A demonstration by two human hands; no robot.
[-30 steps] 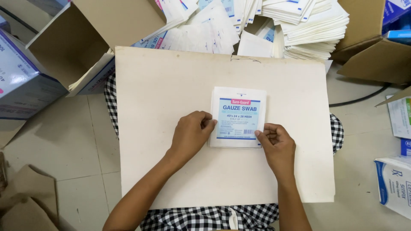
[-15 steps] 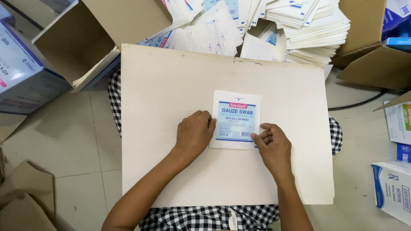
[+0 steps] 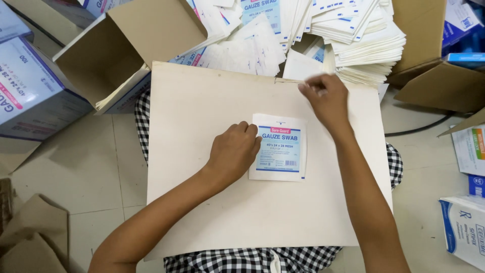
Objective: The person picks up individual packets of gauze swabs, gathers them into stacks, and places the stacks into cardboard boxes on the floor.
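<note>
With your left hand (image 3: 233,154) only resting flat on the packet (image 3: 279,147) mid-board (image 3: 202,101), and your right hand (image 3: 326,96) pinching at the far-edge stack (image 3: 369,45), the packet may slide.

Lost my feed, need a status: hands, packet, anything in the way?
Left hand flat on white packet, centre of board. Right hand at board's far edge, near the packet stack. Nothing in the way.

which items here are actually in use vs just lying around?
In use: left hand pressing the packet on the board; right hand at the far edge by the stack of packets.

Lying about: open carton, blue-and-white boxes, brown carton, cable, cardboard scraps.
</note>
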